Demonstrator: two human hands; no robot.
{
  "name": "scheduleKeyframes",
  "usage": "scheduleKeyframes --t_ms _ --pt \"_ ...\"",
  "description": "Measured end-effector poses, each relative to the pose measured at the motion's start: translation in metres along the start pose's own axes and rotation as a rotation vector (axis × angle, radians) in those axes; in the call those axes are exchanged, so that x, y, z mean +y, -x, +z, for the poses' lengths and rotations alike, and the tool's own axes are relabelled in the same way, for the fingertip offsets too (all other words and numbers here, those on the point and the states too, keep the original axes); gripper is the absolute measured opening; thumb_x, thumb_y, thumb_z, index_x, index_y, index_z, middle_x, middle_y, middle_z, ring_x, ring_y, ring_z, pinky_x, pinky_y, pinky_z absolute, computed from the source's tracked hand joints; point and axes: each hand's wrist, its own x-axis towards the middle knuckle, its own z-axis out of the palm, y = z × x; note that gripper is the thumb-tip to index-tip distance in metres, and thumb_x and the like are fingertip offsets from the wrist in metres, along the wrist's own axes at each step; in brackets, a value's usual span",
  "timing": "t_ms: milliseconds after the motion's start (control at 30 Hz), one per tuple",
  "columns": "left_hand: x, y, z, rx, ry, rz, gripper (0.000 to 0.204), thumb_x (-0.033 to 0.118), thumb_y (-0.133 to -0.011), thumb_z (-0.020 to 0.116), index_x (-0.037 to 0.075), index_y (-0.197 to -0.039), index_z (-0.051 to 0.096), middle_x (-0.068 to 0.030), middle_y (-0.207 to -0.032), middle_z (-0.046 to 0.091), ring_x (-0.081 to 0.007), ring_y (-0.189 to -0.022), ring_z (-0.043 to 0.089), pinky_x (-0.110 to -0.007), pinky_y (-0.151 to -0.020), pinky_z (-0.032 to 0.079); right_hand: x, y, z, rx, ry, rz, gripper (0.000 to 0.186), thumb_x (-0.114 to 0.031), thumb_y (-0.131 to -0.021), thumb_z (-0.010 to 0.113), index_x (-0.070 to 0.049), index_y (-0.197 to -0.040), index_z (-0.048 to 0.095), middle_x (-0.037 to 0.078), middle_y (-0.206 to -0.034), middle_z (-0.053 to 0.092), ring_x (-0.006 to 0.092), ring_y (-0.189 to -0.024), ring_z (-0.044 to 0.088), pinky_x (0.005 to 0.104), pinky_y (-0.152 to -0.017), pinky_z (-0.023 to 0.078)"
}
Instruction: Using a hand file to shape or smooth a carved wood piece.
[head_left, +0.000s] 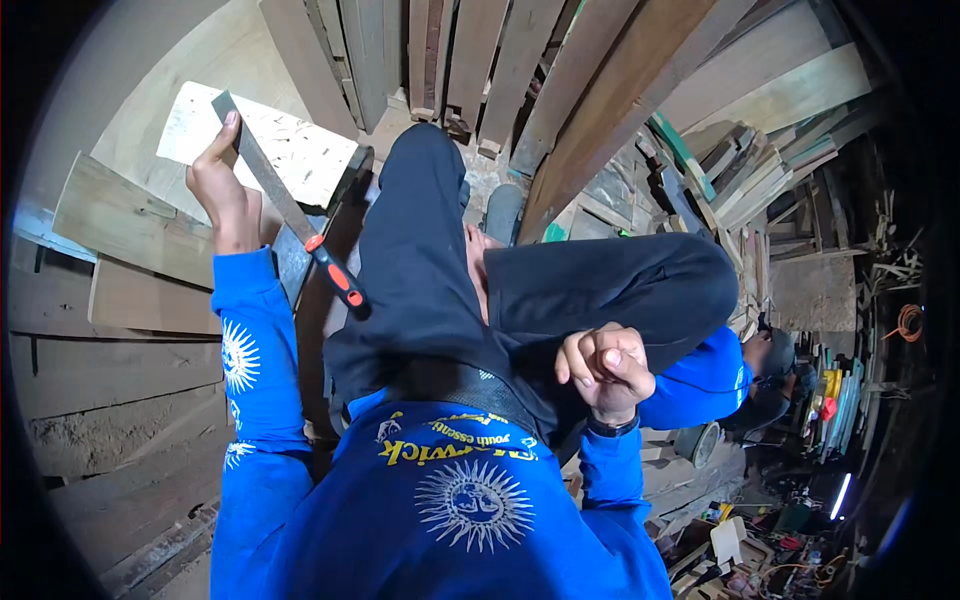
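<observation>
Two bare hands were up in the head view, and the left hand (220,185) had the action! It pinched a file (287,203) close to its tip, thumb pressed on the flat metal, the rest of the fingers mostly hidden behind. Down slanted that file, across the corner of a pale speckled board (310,150), its black-and-red handle (338,278) pointing back at the person. The handle's end lay over the edge of the black trousers (420,230); whether it touched the cloth, you couldn't tell.

Across to the right hand (608,370), well apart from the file! Its fingers were folded in loosely toward the palm, the thumb drawn up close to them, just in front of the bent right leg. A dark band (612,428) circled that wrist, right above the blue sleeve.

And what a crowd of timber! Long planks (480,70) ran along the top, a thick brown beam (620,100) leaned beside them, and wide boards (130,220) stood at the left. Over at the right, another person's blue sleeve (695,385) showed beyond the knee, with an orange coil (909,323) farther out.
</observation>
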Motion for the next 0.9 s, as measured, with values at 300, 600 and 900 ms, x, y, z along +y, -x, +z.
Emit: scheduleKeyframes --t_ms 300,600,900 --pt "0.003 0.001 0.000 0.005 0.005 0.004 0.025 -0.001 -0.090 0.064 -0.009 -0.114 0.064 -0.0134 -0.109 0.067 -0.0231 -0.097 0.067 -0.034 -0.088 0.055 0.038 -0.017 0.000 0.082 1.633 -0.112 0.026 -0.016 -0.090 0.065 -0.004 -0.069 0.057 0.010 -0.065 0.058 0.0268 -0.062 0.061 0.0375 -0.058 0.047" --pt "0.003 -0.003 0.006 -0.004 0.011 0.003 0.022 -0.003 -0.088 0.066 -0.009 -0.109 0.066 -0.0136 -0.105 0.068 -0.0231 -0.094 0.067 -0.035 -0.086 0.055 0.107 -0.020 0.002 -0.001 2.109 0.132 0.019 -0.024 -0.090 0.062 -0.010 -0.077 0.064 0.008 -0.073 0.066 0.0249 -0.072 0.069 0.0382 -0.067 0.054" --pt "0.002 0.007 0.014 -0.014 0.035 0.038 0.019 -0.004 -0.086 0.066 -0.010 -0.105 0.067 -0.0144 -0.101 0.069 -0.0233 -0.094 0.068 -0.034 -0.088 0.054 0.121 -0.016 0.001 -0.147 2.054 0.285 0.025 -0.027 -0.095 0.058 -0.008 -0.083 0.067 0.011 -0.079 0.070 0.0282 -0.069 0.070 0.0407 -0.064 0.055"
